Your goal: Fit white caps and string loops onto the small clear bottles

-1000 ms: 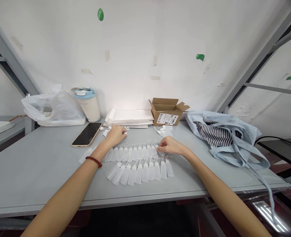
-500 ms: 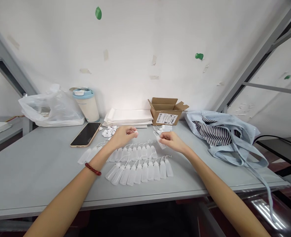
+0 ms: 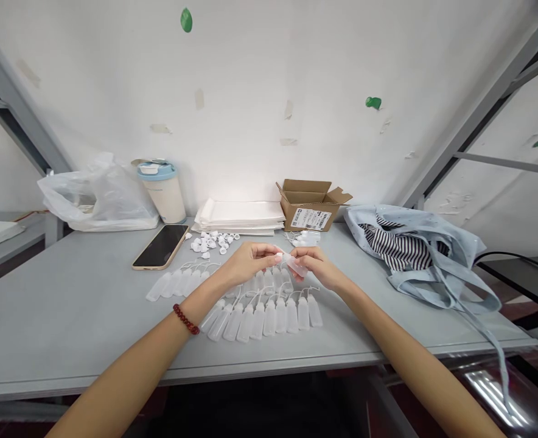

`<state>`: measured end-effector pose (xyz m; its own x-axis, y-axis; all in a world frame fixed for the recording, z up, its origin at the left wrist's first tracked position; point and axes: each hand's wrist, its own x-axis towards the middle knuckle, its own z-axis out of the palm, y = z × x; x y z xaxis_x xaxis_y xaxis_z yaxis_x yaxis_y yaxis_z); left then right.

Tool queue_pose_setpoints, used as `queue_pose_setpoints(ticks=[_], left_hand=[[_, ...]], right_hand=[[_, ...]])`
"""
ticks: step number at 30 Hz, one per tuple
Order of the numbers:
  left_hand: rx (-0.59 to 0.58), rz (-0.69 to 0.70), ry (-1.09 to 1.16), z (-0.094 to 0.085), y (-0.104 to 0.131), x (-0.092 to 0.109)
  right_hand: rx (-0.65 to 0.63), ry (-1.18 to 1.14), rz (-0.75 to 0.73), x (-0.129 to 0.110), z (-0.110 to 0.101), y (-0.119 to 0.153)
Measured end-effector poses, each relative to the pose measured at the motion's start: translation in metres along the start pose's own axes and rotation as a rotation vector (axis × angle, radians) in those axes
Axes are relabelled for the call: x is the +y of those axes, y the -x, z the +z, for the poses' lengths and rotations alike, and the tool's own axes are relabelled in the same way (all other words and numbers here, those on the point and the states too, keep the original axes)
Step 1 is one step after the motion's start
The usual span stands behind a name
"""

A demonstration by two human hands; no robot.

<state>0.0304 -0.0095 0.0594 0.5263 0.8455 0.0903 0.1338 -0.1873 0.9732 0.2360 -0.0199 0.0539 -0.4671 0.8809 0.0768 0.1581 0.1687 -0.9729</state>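
Observation:
My right hand [image 3: 317, 266] is closed around a small translucent plastic bottle [image 3: 295, 265], held tilted with its neck toward the left. At that neck my left hand [image 3: 255, 260] pinches a small white cap [image 3: 279, 256]; whether it is threaded on, I cannot tell. Below the hands lies a front row of similar bottles [image 3: 269, 317] with thin white strings at their necks. A second row of bottles [image 3: 173, 284] behind it is partly hidden by my left arm. Loose white caps [image 3: 209, 242] are scattered beyond my left wrist.
A phone [image 3: 160, 246], a tumbler [image 3: 166, 198] and a plastic bag [image 3: 98, 198] stand at the left. Behind are a paper stack [image 3: 239, 216] and an open cardboard box [image 3: 308, 216], with more bottles [image 3: 306, 238] before it. A light blue cloth bag [image 3: 415, 243] lies at the right.
My left hand has moved right from beside the loose caps, bringing a white cap to the bottle in my right hand. The two hands now meet.

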Motion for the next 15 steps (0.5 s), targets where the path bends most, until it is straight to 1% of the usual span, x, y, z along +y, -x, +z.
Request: queue_pose_setpoints(ticks=[4, 8, 15], left_hand=[[-0.024, 0.048, -0.006, 0.0004, -0.0009, -0.0024], [-0.016, 0.062, -0.066, 0.0012, -0.0003, -0.0019], [-0.009, 0.050, -0.174, 0.0051, 0.0025, 0.0029]], right_hand=[[-0.016, -0.044, -0.027, 0.0061, -0.0009, -0.0018], [-0.016, -0.096, -0.006, 0.0072, -0.0012, -0.0026], [-0.015, -0.010, 0.012, 0.0009, 0.0033, -0.0014]])
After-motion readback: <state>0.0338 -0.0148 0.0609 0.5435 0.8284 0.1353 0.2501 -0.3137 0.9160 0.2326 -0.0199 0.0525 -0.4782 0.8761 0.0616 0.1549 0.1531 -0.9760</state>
